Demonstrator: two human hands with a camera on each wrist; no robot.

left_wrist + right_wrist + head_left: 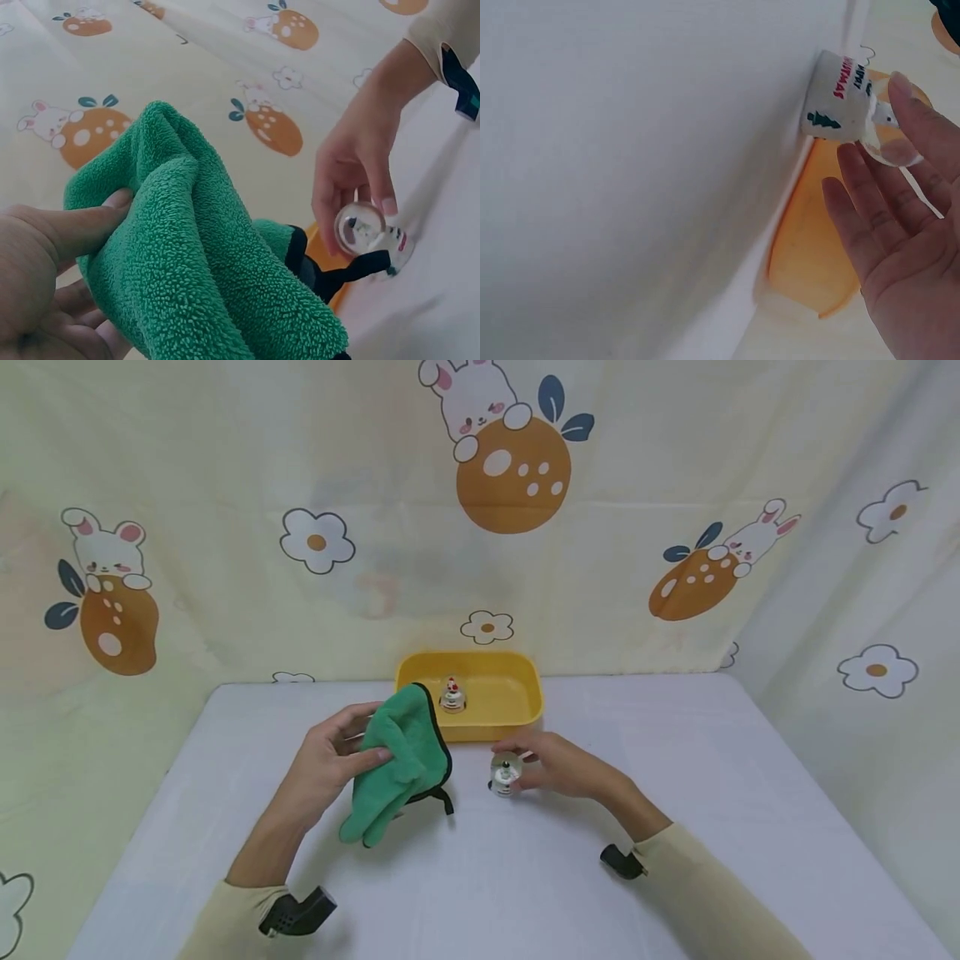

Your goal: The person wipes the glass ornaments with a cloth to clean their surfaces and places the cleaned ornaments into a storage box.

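My left hand grips a folded green terry cloth with black edging and a black loop, thumb over the front. The cloth hangs above the white table, left of a small snow globe. My right hand holds that globe by its clear dome, thumb on one side and fingers on the other. Its white base, with red lettering and a green tree, is right at the tabletop in the right wrist view. A second snow globe, with a red-topped figure, stands in the yellow tray.
The yellow tray sits at the table's back edge, just beyond both hands. Behind it hangs a cream curtain printed with rabbits, orange fruit and flowers. The white tabletop extends toward the front and both sides.
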